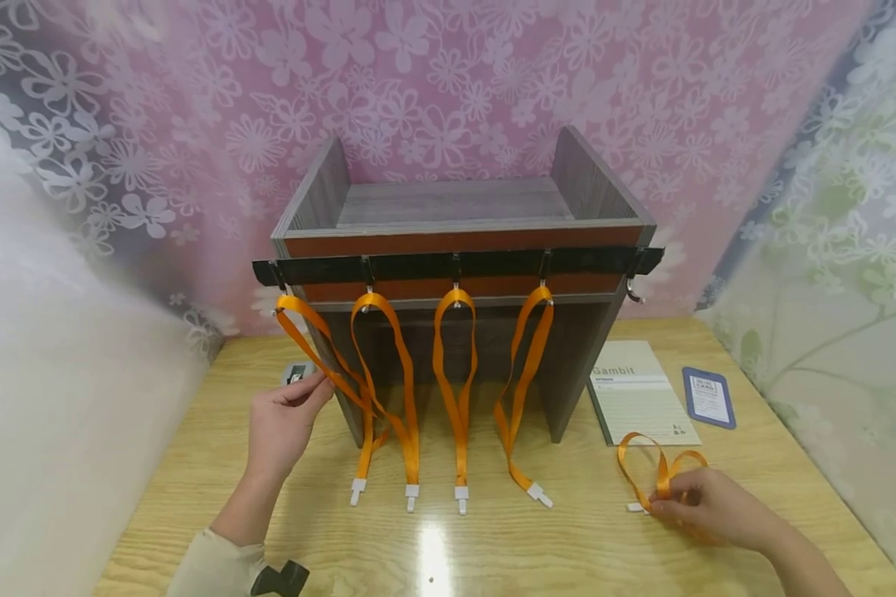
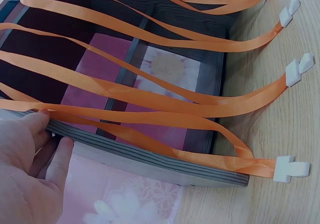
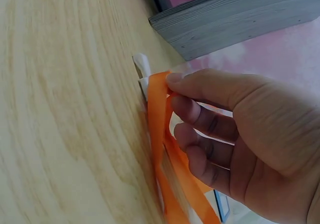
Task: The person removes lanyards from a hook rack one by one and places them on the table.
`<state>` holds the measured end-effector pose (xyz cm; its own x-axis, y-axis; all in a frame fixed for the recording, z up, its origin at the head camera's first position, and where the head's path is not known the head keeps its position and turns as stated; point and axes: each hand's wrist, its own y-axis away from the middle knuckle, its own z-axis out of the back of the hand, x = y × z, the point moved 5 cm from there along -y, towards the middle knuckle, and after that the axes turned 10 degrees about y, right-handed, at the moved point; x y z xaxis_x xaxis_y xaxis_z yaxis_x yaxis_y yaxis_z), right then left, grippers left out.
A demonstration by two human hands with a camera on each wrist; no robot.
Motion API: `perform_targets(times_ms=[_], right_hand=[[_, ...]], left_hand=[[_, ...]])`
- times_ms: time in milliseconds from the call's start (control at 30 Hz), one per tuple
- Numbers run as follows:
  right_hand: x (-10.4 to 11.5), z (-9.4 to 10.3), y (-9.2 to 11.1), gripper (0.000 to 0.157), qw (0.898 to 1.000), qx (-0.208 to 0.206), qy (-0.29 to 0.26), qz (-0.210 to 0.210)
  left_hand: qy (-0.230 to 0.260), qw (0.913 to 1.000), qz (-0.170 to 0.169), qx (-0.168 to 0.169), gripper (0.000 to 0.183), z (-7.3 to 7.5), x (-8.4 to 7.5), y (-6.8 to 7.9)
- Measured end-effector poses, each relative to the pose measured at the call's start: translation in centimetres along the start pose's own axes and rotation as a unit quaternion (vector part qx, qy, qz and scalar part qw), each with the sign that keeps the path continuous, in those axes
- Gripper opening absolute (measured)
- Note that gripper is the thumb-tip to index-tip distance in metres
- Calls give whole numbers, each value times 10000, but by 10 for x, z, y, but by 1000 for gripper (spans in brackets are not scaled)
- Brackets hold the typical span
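Observation:
Several orange lanyards with white plastic clips hang from hooks on a black rail (image 1: 411,267) across the front of a grey wooden shelf. My left hand (image 1: 287,423) is beside the leftmost lanyard (image 1: 306,347). In the left wrist view, one fingertip touches that strap at the shelf's side edge, and the fingers stand apart. On the right of the table, my right hand (image 1: 705,506) pinches a loose orange lanyard (image 3: 159,109) between thumb and forefinger. Its loops stand up from the fingers, and its white clip (image 3: 142,64) lies just past the fingertips.
At the rail's right end is a silver hook (image 1: 634,292). A notebook (image 1: 642,398) lies right of the shelf (image 1: 448,203), beside a blue-framed card holder (image 1: 709,398). Behind the left hand sits a small grey object (image 1: 296,372). Flowered cloth walls surround the wooden table (image 1: 358,555).

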<state>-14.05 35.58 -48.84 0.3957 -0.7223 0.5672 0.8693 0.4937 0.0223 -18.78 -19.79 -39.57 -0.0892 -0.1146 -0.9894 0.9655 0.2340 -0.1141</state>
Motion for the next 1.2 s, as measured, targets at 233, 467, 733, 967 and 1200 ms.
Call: perform_targets(times_ms=[233, 467, 733, 967, 1200], right_hand=[[-8, -6, 3, 9, 9999, 44, -100, -54], [-8, 4, 6, 11, 9992, -241, 168, -278], [3, 25, 10, 17, 9976, -653, -214, -94], [13, 40, 5, 25, 9925, -965, -617, -419], [34, 44, -4, 28, 9894, -1125, -643, -655]], left_hand=[[-67, 10000, 28, 50, 35, -1, 2, -2], [-42, 10000, -42, 11, 35, -2, 0, -5], [87, 9999, -112, -79, 30, -4, -1, -7], [46, 9997, -189, -118, 28, -6, -3, -9], [-24, 9995, -232, -229, 28, -2, 1, 0]])
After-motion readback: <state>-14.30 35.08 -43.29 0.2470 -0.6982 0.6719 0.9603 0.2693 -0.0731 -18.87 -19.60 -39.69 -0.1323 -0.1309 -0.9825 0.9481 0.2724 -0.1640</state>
